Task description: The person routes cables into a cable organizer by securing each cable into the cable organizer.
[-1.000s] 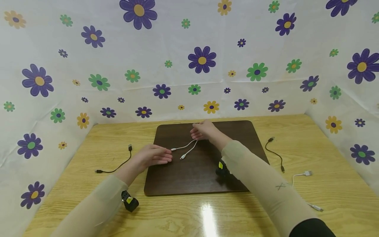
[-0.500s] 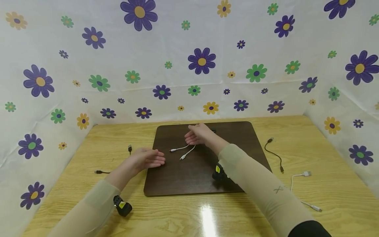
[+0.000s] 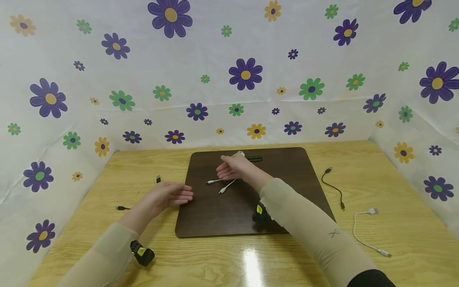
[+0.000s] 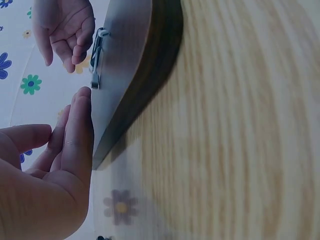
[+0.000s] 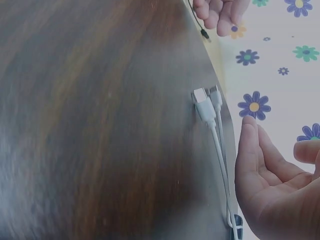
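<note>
A flowered cloth [image 3: 201, 48] spans the back from left to right. Taking the one dark brown board [image 3: 215, 221] as the dial, two black connector ends [image 3: 158, 179] lie furthest left on the pale wooden tabletop [image 3: 215, 263], at about 9 and 8 o'clock; the left hand [image 3: 163, 199] and its wrist block the space between them. That hand holds nothing, fingers extended together, tips over the board's 9 o'clock edge in the head view. Just past them on the board lies one folded white cable [image 3: 224, 189], its two plugs near each other and aimed roughly towards 9 and 8 o'clock; it is slim and smooth, and the right wrist view shows one plug broader than the other. The right hand [image 3: 236, 166], at 11 o'clock over the board, hides the cable's middle in the head view; it too grips nothing, fingers lightly extended, and whether it touches the cable cannot be told. One dark bar [image 3: 255, 158] lies at 12 o'clock, partly behind that hand. Off the board, one black cable [image 3: 334, 187] bends at 3 o'clock, and a second white cable [image 3: 354, 231] curves at 4.
</note>
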The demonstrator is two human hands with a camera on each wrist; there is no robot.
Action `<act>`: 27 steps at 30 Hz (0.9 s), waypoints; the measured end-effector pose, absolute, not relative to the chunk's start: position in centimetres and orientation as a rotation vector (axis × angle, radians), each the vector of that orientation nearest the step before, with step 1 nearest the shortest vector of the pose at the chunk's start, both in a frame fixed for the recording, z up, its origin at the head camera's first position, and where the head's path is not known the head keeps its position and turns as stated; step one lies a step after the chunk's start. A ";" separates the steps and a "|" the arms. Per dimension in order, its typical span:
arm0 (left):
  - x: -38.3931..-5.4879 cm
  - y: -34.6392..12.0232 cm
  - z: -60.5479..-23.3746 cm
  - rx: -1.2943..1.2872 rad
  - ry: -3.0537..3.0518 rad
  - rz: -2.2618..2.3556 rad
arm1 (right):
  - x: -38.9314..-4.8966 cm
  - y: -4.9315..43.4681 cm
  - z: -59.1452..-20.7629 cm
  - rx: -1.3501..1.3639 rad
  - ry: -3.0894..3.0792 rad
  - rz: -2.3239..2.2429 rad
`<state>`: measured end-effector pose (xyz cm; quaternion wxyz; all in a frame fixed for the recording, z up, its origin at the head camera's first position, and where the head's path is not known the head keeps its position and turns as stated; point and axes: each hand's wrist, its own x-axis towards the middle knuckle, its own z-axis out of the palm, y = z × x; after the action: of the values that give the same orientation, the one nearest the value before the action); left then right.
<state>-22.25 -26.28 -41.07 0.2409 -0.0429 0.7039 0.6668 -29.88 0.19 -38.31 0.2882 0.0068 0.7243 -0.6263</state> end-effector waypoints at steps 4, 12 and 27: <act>-22.0 -26.9 -41.2 -0.124 1.920 1.839 | -29.6 -0.3 -38.5 0.008 1.910 -1.669; -21.4 -28.5 -41.6 -0.189 1.859 1.907 | -29.0 -1.4 -38.8 -0.026 1.860 -1.676; -20.0 -31.4 -41.8 -0.232 1.834 1.952 | -27.9 -2.6 -38.9 -0.061 1.841 -1.670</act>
<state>-20.04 -31.44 -41.80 0.2244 -0.0842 0.6648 0.7076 -27.92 -2.61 -38.94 0.3217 -0.0232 0.7012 -0.6359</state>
